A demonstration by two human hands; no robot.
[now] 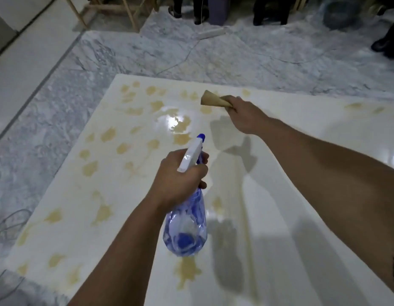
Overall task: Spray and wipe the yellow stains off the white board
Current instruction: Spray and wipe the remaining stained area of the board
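A large glossy white board (291,195) lies flat on the floor, its left half dotted with several yellow stains (108,134). My left hand (178,177) grips a clear blue spray bottle (187,226) by its white trigger head, nozzle pointing toward the far stains, held above the board's middle. My right hand (246,117) is raised over the board's far side and clutches a tan cloth (213,100), which is off the surface and sticks out to the left. A wet shiny patch (176,122) sits between the two hands.
Grey marbled floor (59,129) surrounds the board. A white power strip (211,33) with a cable lies beyond the far edge. Wooden frame legs (130,14) and the feet of standing people (271,16) are at the back. Cables (8,226) lie at the left.
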